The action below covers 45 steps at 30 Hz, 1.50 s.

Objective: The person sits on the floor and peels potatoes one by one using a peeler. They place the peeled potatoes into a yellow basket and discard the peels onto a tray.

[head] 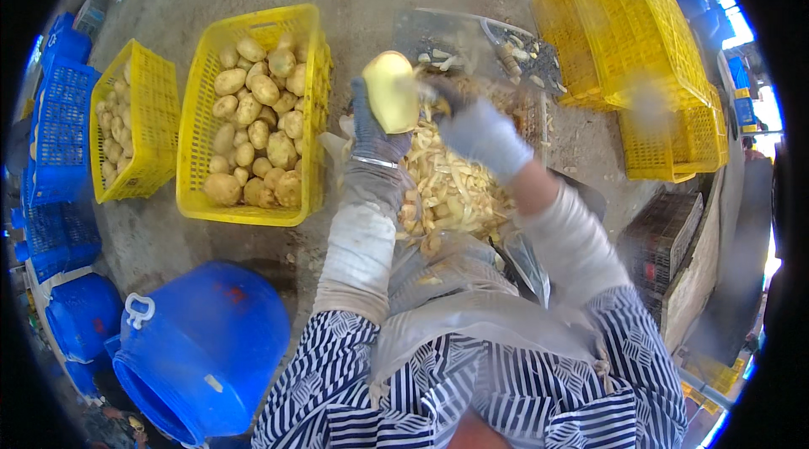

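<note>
My left hand [374,126], in a dirty grey glove, grips a large, mostly peeled potato [393,93] held upright above a heap of peelings. Close to its right side is my right hand [480,129] in a pale glove, blurred by motion; its fingers close round a dark tool that is too blurred to name. Pale potato peelings [458,190] lie heaped below and between both hands. Beyond them, a knife with a curved blade [502,50] rests on a dark board [417,31] strewn with scraps.
Unpeeled potatoes [248,110] fill a yellow plastic crate [240,215] on the left, with a smaller potato-filled crate [148,126] beyond it. A blue plastic barrel [215,341] lies at lower left. Stacked yellow crates [626,25] stand at upper right, above a dark crate [667,234].
</note>
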Available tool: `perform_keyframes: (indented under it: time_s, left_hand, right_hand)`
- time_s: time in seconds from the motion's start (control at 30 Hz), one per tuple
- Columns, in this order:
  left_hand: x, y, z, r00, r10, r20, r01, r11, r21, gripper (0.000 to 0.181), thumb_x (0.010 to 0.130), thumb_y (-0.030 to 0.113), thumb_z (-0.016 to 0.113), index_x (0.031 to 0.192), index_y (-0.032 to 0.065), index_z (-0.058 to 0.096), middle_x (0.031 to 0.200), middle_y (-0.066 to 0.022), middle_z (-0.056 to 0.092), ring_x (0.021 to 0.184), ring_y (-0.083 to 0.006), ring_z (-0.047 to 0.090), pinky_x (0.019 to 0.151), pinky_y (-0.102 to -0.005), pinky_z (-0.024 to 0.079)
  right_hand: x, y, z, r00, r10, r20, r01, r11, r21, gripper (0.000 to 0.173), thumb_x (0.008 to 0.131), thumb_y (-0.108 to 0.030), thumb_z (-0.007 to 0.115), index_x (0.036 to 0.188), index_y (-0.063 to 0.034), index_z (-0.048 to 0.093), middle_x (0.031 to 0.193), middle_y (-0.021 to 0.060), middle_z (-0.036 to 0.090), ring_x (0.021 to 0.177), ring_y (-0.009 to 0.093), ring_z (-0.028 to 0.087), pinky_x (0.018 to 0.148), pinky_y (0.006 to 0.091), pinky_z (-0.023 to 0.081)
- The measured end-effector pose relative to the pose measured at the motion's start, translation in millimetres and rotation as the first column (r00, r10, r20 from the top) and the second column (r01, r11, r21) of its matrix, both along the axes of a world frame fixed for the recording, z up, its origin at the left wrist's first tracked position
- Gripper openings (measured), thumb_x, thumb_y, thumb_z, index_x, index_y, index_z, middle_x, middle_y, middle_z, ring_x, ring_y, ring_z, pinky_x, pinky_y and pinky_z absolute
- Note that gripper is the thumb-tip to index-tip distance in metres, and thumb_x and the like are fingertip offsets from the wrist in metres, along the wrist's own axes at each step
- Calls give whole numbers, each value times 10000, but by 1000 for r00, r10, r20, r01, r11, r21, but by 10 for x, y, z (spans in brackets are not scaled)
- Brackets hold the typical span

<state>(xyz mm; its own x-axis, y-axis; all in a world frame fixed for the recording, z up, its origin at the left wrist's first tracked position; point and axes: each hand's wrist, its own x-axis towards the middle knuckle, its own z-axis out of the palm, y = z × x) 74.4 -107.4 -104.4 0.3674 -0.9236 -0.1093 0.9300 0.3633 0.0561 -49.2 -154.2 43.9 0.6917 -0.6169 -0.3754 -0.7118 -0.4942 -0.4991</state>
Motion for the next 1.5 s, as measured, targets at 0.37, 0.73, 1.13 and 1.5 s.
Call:
perform_keyframes:
  time_s: [0.37,0.73,1.13,1.5]
  left_hand:
    - [-206,33,365,997,-61,42,62,998,-22,550,798,528,420,1133,92,441,1065,-102,517,942,-234,525,779,-335,466]
    - [-167,86,337,989,4,145,-27,988,154,689,722,625,477,1137,77,434,1032,-111,523,858,-248,551,694,-366,505]
    - [-300,172,361,869,-161,468,214,975,-62,641,786,489,502,1172,-10,393,1092,-131,496,987,-215,509,840,-327,452]
    - [-227,77,363,938,37,344,-155,934,323,646,708,468,605,1134,20,419,1021,-146,526,885,-241,548,702,-341,504]
  right_hand:
    - [-94,-321,-60,995,84,57,-66,961,-267,440,766,-151,458,1204,-146,412,975,175,578,920,312,558,839,357,434]
    - [-272,-130,0,970,4,242,19,996,-91,384,799,-178,439,1176,-105,430,1108,159,518,963,321,531,839,350,430]
    - [-533,84,-191,991,-98,96,105,992,-70,449,799,-156,438,1225,-197,305,879,220,570,820,376,557,733,435,449]
    - [-710,571,-636,986,128,108,-110,982,-152,527,787,-146,488,1279,-136,300,1074,173,544,952,261,562,810,325,461]
